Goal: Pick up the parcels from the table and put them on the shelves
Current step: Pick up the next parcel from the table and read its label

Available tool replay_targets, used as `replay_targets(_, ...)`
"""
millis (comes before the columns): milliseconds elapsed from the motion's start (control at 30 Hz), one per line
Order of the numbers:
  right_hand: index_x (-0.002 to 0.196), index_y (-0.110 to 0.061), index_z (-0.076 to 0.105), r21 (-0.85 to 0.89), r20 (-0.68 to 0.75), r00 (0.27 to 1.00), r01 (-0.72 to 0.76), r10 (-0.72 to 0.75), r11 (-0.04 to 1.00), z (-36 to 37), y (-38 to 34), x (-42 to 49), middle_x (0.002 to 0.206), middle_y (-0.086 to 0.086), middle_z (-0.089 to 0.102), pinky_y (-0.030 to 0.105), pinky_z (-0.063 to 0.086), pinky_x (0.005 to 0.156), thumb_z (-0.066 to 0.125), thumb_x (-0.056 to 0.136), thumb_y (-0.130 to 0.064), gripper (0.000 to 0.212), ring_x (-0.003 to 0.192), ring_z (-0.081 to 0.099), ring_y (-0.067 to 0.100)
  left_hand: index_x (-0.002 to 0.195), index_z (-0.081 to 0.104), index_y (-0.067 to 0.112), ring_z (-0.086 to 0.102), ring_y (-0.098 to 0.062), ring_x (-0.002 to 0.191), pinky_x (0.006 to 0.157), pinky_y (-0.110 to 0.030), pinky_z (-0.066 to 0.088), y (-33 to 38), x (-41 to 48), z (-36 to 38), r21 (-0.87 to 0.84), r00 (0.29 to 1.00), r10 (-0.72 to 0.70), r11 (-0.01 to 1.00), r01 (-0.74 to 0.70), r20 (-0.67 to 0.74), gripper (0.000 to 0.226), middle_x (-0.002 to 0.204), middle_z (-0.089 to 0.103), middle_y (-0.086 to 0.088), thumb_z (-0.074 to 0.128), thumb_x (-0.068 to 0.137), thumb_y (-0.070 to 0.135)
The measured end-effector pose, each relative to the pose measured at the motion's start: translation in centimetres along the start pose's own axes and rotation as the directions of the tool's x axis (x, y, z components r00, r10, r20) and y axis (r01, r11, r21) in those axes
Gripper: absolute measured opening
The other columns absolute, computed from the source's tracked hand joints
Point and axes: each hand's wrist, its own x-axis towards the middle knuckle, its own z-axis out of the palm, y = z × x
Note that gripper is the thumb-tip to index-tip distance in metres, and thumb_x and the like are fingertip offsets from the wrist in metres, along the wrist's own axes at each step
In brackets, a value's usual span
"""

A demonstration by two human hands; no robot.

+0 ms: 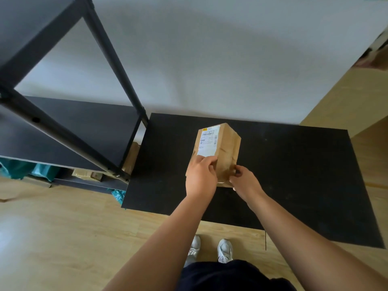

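Observation:
A brown paper parcel (225,148) with a white shipping label lies on the black table (294,175), near its middle. My left hand (201,175) grips the parcel's near left side, fingers over the label's lower edge. My right hand (244,180) pinches the parcel's near right corner. The black metal shelves (88,127) stand to the left of the table, with a bare middle shelf board facing me.
On the lowest shelf lie teal bags (31,169) and brown parcels (131,158). A white wall runs behind the table and the shelves. Wooden floor lies around the table, and my feet (210,248) stand at its front edge.

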Motion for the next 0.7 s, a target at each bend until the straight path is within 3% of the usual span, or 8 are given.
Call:
replay_targets(167, 0.143, -0.017, 0.047, -0.004, -0.089, 0.995, 0.038, -0.038, 0.999, -0.6, 0.8, 0.0, 0.128, 0.004, 0.062, 0.021, 0.042, 0.061, 0.053, 0.098, -0.024, 0.045, 0.091, 0.056, 0.012, 0.136, 0.059, 0.021, 0.051, -0.02, 0.124, 0.095, -0.039, 0.054, -2.1, 0.6, -0.2, -0.07, 0.985, -0.172, 0.982, 0.174, 0.03, 0.038, 0.137, 0.052, -0.001, 0.054, 0.098, 0.017)
replay_targets(267, 0.141, -0.019, 0.049, 0.018, -0.133, 0.991, 0.032, -0.029, 0.999, -1.0, 1.2, 0.1, 0.13, 0.002, 0.062, 0.016, 0.037, 0.055, 0.054, 0.099, -0.023, 0.043, 0.101, 0.06, 0.014, 0.142, 0.052, 0.022, 0.048, -0.021, 0.131, 0.101, -0.04, 0.051, -3.1, 1.1, -0.4, -0.013, 0.971, -0.225, 0.974, 0.227, 0.075, 0.045, 0.145, 0.048, -0.002, 0.058, 0.097, 0.02)
replay_targets(367, 0.139, -0.02, 0.05, 0.044, -0.152, 0.988, 0.005, 0.001, 0.999, -0.9, 1.4, 0.0, 0.129, 0.002, 0.062, 0.019, 0.04, 0.058, 0.058, 0.097, -0.023, 0.043, 0.113, 0.061, 0.02, 0.144, 0.05, 0.023, 0.056, -0.02, 0.123, 0.095, -0.038, 0.054, -3.4, 1.6, -0.2, -0.009, 0.955, -0.223, 0.973, 0.23, 0.194, 0.047, 0.144, 0.052, -0.002, 0.057, 0.098, 0.021)
replay_targets(500, 0.141, -0.018, 0.046, 0.087, -0.139, 0.988, -0.054, 0.065, 0.995, -0.8, 2.0, -0.1, 0.128, 0.004, 0.061, 0.026, 0.05, 0.069, 0.059, 0.096, -0.025, 0.048, 0.099, 0.06, 0.016, 0.134, 0.056, 0.022, 0.06, -0.007, 0.089, 0.066, -0.02, 0.049, -3.2, 1.9, 0.2, -0.033, 0.937, -0.186, 0.978, 0.204, 0.297, 0.037, 0.124, 0.065, 0.002, 0.057, 0.097, 0.019)
replay_targets(600, 0.142, -0.016, 0.046, 0.106, -0.124, 0.988, -0.076, 0.089, 0.991, -1.1, 2.3, -0.1, 0.13, 0.006, 0.061, 0.029, 0.05, 0.075, 0.06, 0.096, -0.026, 0.05, 0.109, 0.062, 0.022, 0.129, 0.058, 0.019, 0.062, -0.012, 0.094, 0.074, -0.028, 0.055, -3.0, 2.5, 0.2, -0.057, 0.925, -0.218, 0.967, 0.248, 0.312, 0.036, 0.121, 0.064, 0.0, 0.06, 0.093, 0.019)
replay_targets(700, 0.143, -0.016, 0.045, 0.091, -0.095, 0.991, -0.081, 0.09, 0.993, -1.4, 2.3, 0.1, 0.133, 0.006, 0.06, 0.029, 0.049, 0.077, 0.06, 0.096, -0.028, 0.051, 0.115, 0.061, 0.024, 0.135, 0.053, 0.019, 0.061, -0.016, 0.106, 0.069, -0.023, 0.05, -2.6, 2.8, 0.3, -0.086, 0.92, -0.217, 0.963, 0.257, 0.328, 0.043, 0.129, 0.061, 0.0, 0.06, 0.092, 0.016)
